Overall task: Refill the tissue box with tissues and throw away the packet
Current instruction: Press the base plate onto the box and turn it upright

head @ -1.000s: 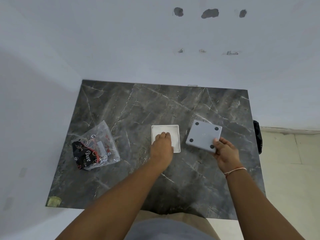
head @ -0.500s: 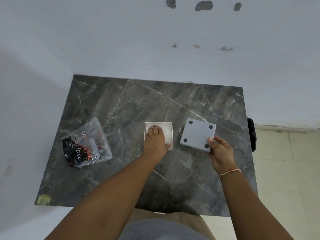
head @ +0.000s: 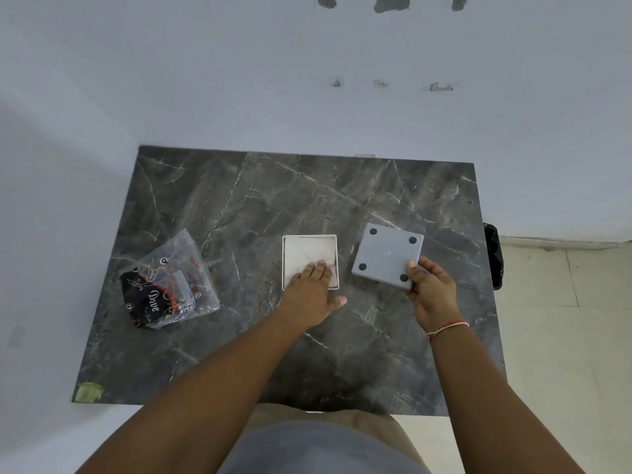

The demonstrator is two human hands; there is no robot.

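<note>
On table (head: pixel 239 200): box (head: pixel 286 261) upturned, left hand (head: pixel 313 289) flat, pressing tissues (head: pixel 307 249) down for base (head: pixel 388 256), pinched in right hand (head: pixel 429 289); packet (head: pixel 167 285) well left, undiscarded.

Table (head: pixel 239 206): stands against the wall.
Packet (head: pixel 167 285): on the table, far left.
Tissue box (head: pixel 309 238): centre, tissues (head: pixel 307 251) inside.
Base panel (head: pixel 386 256): just right of the box.
Bag (head: pixel 493 256): beyond the table's right edge.
</note>
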